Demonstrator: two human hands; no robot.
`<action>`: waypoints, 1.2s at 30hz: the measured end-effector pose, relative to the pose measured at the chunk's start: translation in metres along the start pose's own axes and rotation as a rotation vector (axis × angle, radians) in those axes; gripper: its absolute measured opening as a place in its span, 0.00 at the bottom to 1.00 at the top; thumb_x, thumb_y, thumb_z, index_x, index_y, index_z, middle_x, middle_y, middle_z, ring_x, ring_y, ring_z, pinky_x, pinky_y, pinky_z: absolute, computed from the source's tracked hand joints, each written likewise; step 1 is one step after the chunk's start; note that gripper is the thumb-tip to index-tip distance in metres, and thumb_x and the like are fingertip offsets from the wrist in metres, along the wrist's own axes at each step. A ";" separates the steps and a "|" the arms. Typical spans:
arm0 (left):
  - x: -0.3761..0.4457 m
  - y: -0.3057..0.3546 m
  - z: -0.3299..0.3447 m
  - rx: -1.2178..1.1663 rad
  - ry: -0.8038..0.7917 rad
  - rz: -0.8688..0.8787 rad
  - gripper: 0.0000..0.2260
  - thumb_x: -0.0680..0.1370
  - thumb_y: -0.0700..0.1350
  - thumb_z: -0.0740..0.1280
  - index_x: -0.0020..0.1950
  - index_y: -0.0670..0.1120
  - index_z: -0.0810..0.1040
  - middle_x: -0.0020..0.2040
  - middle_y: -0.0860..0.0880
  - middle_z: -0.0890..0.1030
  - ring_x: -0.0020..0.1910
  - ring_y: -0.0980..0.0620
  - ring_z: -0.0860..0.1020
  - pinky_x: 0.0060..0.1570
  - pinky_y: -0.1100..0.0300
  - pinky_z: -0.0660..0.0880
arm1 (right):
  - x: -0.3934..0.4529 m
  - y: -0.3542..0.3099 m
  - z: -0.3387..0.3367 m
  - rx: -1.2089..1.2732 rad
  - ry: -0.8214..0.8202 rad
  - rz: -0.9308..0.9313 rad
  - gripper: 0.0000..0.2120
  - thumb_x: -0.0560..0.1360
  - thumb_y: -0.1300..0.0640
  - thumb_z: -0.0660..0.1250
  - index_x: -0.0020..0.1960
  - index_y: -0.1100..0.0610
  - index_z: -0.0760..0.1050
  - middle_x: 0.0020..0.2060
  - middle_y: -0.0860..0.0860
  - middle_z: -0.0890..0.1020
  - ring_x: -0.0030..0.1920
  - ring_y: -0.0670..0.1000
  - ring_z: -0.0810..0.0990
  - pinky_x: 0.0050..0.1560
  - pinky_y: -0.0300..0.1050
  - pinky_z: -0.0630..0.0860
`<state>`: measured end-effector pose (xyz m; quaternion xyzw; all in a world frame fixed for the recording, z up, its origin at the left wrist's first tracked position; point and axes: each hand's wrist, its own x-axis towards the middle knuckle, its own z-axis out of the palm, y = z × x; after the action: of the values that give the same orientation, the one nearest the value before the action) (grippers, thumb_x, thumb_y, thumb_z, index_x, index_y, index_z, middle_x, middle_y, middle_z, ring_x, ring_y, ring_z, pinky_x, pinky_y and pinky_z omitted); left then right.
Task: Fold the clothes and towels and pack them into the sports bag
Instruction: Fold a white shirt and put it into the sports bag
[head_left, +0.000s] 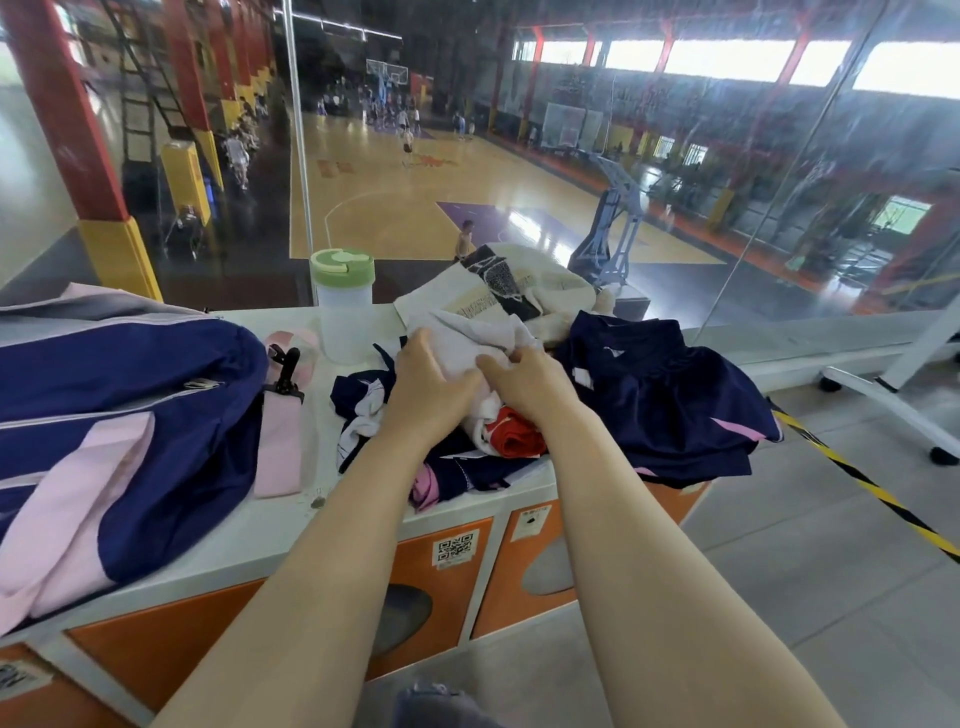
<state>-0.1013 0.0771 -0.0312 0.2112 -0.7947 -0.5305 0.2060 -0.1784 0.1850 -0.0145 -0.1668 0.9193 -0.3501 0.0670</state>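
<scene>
Sports bag (119, 405) left of clothes (467, 415), bottle (344, 306) behind.

Bright daylight comes in through the long row of windows (727, 57) high on the far wall, and they look washed out and white. The shiny court floor (467, 197) throws back big pale patches of that light. A glass wall (779, 218) stands in front of the hall, and it shows faint streaks and reflections, so things behind it look hazy. The people far away are small and blurry. The near white counter (291, 525) is evenly lit, with soft shadows only. Straight lines bend near the picture's edges.
</scene>
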 end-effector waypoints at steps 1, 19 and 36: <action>0.001 0.000 -0.002 -0.150 0.038 -0.080 0.29 0.75 0.51 0.66 0.74 0.48 0.59 0.64 0.50 0.70 0.60 0.49 0.72 0.54 0.56 0.69 | 0.001 0.003 0.000 0.008 0.005 0.001 0.28 0.76 0.43 0.61 0.70 0.57 0.68 0.58 0.56 0.79 0.60 0.59 0.76 0.60 0.51 0.72; 0.013 0.004 0.026 0.278 0.137 0.309 0.19 0.72 0.56 0.70 0.56 0.46 0.80 0.55 0.47 0.77 0.57 0.47 0.73 0.56 0.56 0.69 | 0.001 0.028 0.010 0.069 0.242 0.042 0.22 0.80 0.43 0.56 0.56 0.58 0.80 0.63 0.58 0.75 0.66 0.62 0.68 0.65 0.54 0.66; 0.008 0.030 0.015 -0.620 -0.025 -0.203 0.23 0.73 0.36 0.66 0.66 0.47 0.65 0.54 0.45 0.78 0.50 0.48 0.79 0.51 0.51 0.79 | -0.005 0.005 -0.018 0.510 0.276 0.153 0.18 0.78 0.45 0.60 0.60 0.58 0.72 0.52 0.53 0.79 0.54 0.55 0.77 0.55 0.49 0.72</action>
<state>-0.1193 0.0947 -0.0081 0.2100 -0.5725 -0.7677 0.1968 -0.1791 0.2015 -0.0050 -0.0255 0.8121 -0.5830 0.0071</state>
